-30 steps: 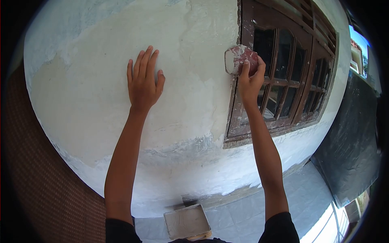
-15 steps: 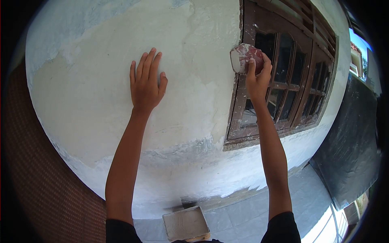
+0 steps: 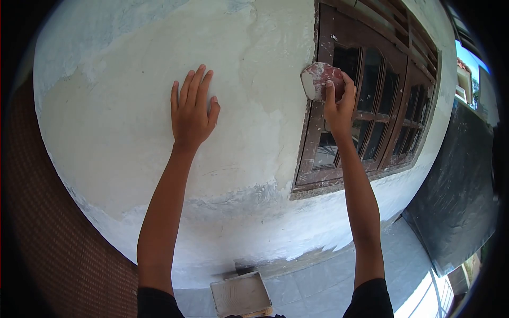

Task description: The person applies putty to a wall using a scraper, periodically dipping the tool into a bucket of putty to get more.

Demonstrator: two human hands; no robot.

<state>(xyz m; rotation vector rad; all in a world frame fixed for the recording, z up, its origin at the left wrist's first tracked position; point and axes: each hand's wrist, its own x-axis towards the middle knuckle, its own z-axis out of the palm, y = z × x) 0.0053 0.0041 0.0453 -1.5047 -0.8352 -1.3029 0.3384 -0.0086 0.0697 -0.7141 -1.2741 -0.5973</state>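
Fingers spread, my left hand [image 3: 193,111] lies flat against the pale, patchily coated wall [image 3: 241,122]. Nothing is in it. My right hand [image 3: 339,103] grips a reddish, many-sided piece [image 3: 322,78] smeared with white between thumb and fingers. That piece lies at the wall's edge beside the window, overlapping the left side of the brown wooden frame [image 3: 324,32]. White specks mark the frame. Whether the piece touches the wall cannot be made out.
A tray [image 3: 241,294] with pale material stands low, near the grey tiled floor [image 3: 302,281]. Brown woven matting [image 3: 63,228] runs down the left. A dark sheet [image 3: 450,191] hangs at the right, past the window panes [image 3: 371,79].
My right hand and the reddish piece have moved slightly down along the window's edge. My left hand rests at almost the same place on the wall.
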